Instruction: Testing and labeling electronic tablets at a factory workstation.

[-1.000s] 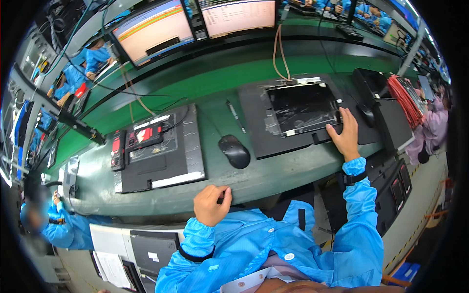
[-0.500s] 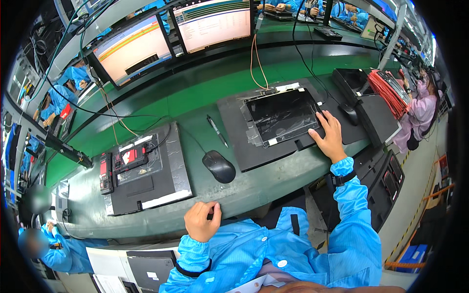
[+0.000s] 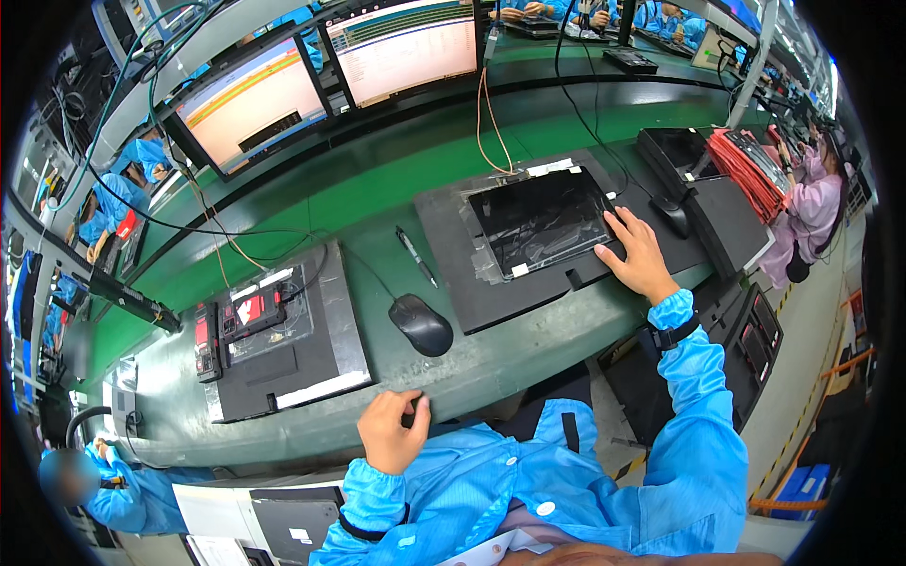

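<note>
Green bench top (image 3: 500,363) spans the workroom. Over it the right hand (image 3: 644,264) reaches forward, palm down, fingers and thumb spread wide at the lower right corner of a dark flat screen (image 3: 538,217), which lies on a black pad (image 3: 448,269). Left hand (image 3: 392,436) sits loosely curled by the bench's front edge; whether it holds anything, I cannot tell. Bare green surrounds a mouse (image 3: 421,325) and pen (image 3: 416,258) between this pad and another (image 3: 326,344); monitors (image 3: 406,52) stand behind.
</note>
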Action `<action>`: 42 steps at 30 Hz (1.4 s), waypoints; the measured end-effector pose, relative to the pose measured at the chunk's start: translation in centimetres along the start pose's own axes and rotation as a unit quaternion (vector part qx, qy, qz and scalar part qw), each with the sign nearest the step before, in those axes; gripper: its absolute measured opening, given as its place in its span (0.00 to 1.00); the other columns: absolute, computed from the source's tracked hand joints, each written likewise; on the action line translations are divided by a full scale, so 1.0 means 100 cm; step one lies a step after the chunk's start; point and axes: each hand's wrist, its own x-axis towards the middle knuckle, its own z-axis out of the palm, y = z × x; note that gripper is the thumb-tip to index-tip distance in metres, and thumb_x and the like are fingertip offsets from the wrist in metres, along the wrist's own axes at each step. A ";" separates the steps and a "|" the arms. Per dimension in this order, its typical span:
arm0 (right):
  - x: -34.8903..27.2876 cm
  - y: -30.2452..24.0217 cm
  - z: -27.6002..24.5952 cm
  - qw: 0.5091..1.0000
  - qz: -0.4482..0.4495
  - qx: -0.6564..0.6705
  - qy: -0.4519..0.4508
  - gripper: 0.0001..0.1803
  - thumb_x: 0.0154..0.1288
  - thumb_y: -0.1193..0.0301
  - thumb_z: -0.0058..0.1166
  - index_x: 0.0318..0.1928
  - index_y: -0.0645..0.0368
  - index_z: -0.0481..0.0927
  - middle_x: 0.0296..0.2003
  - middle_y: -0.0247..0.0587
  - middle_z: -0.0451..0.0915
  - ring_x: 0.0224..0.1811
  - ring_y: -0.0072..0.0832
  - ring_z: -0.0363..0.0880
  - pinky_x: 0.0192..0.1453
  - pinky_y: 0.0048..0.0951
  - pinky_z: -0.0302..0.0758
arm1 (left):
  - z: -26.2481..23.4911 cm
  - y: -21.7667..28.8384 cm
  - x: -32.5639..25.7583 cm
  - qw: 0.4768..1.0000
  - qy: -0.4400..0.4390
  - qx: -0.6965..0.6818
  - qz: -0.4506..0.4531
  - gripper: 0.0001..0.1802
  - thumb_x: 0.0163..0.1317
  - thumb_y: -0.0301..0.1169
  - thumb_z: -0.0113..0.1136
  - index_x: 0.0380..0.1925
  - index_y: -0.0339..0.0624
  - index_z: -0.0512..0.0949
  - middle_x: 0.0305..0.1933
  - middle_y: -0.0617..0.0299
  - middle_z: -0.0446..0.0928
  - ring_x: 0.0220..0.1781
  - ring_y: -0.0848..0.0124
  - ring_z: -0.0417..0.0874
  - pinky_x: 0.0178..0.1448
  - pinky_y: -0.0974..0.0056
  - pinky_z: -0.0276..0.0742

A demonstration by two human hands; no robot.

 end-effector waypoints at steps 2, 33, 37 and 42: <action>0.003 -0.004 -0.008 1.000 0.009 0.007 -0.021 0.37 0.71 0.50 0.64 0.73 0.56 0.75 0.74 0.57 0.69 0.76 0.54 0.67 0.81 0.51 0.61 | -0.011 0.012 0.004 0.999 -0.040 0.009 -0.024 0.09 0.59 0.27 0.75 0.39 0.40 0.86 0.30 0.57 0.79 0.29 0.59 0.81 0.31 0.58 0.76; 0.194 -0.043 0.085 0.962 -0.125 0.221 -0.101 0.08 0.70 0.73 0.62 0.44 0.63 0.89 0.41 0.48 0.81 0.52 0.48 0.79 0.58 0.44 0.75 | 0.130 0.049 0.203 0.978 -0.185 0.075 0.055 0.48 0.62 0.60 0.70 0.72 0.36 0.74 0.81 0.37 0.60 0.84 0.41 0.57 0.87 0.40 0.50; 0.190 -0.049 0.090 0.967 -0.135 0.207 -0.066 0.07 0.70 0.73 0.61 0.43 0.61 0.89 0.43 0.47 0.82 0.52 0.48 0.80 0.59 0.45 0.76 | 0.126 0.051 0.203 0.975 -0.193 0.098 0.050 0.47 0.63 0.60 0.69 0.72 0.36 0.74 0.82 0.37 0.60 0.85 0.41 0.56 0.87 0.40 0.50; 0.179 -0.056 0.084 0.978 -0.135 0.155 -0.041 0.08 0.70 0.71 0.62 0.45 0.61 0.88 0.47 0.47 0.82 0.54 0.49 0.80 0.60 0.47 0.76 | 0.126 0.054 0.201 0.975 -0.202 0.078 0.041 0.48 0.64 0.58 0.69 0.74 0.35 0.71 0.83 0.36 0.57 0.86 0.41 0.53 0.88 0.40 0.48</action>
